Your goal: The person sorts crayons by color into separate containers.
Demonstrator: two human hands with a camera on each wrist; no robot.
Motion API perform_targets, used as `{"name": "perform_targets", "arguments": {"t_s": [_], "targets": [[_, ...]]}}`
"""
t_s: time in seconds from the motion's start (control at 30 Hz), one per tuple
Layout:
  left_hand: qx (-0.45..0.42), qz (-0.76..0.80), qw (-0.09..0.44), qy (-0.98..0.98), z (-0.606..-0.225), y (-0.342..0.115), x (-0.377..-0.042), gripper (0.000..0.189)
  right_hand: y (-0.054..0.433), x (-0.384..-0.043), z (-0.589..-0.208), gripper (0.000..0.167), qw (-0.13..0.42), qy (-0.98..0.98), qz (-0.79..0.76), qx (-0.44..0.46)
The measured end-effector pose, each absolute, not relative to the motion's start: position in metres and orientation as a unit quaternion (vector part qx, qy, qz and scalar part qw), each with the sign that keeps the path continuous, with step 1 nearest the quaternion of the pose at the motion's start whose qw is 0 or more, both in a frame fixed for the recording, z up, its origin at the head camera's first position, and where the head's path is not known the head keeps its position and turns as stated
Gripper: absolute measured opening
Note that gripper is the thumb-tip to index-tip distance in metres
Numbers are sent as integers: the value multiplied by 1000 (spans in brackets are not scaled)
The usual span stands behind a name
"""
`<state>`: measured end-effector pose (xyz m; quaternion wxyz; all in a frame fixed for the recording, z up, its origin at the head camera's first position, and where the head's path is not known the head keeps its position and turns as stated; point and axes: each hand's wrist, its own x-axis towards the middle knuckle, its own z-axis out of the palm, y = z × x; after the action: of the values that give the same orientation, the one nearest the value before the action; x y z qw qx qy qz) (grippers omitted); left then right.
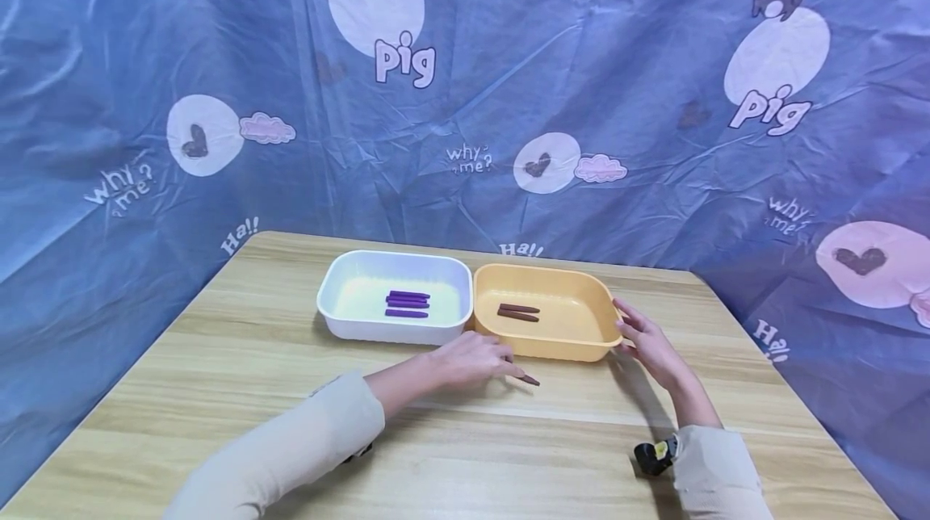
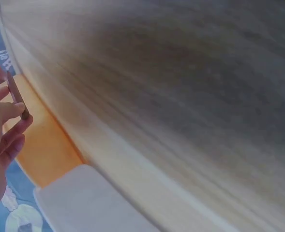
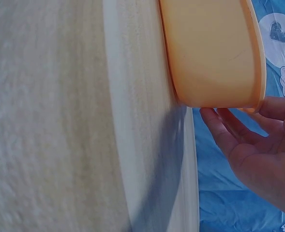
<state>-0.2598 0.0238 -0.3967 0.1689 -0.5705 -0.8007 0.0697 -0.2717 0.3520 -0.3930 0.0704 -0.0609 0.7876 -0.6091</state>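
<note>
My left hand pinches a brown crayon just in front of the yellow tray. The left wrist view shows this crayon between thumb and fingers, tilted above the table. At the tray's right end is my right hand, its fingers spread and touching the outer wall and rim. In the right wrist view, fingertips meet the tray's end wall from outside. Two brown crayons lie inside the yellow tray.
Left of the yellow tray, side by side with it, stands a white tray holding several purple crayons. Both rest on a wood-grain table. A blue printed cloth hangs behind the table.
</note>
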Motion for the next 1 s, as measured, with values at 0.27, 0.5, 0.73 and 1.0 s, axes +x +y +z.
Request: {"name": "perform_targets", "arguments": {"t_s": [0.27, 0.5, 0.73, 1.0], "targets": [[-574, 63, 206, -790, -378, 26, -258, 50, 353, -272, -393, 53, 71, 789, -607, -61], [-560, 25, 251, -789, -365, 31, -268, 50, 353, -272, -394, 53, 70, 789, -608, -61], [-531, 8, 244, -811, -354, 36, -281, 52, 353, -272, -394, 53, 68, 790, -607, -59], [-479, 4, 225, -848, -353, 43, -300, 36, 352, -272, -393, 53, 69, 788, -609, -61]]}}
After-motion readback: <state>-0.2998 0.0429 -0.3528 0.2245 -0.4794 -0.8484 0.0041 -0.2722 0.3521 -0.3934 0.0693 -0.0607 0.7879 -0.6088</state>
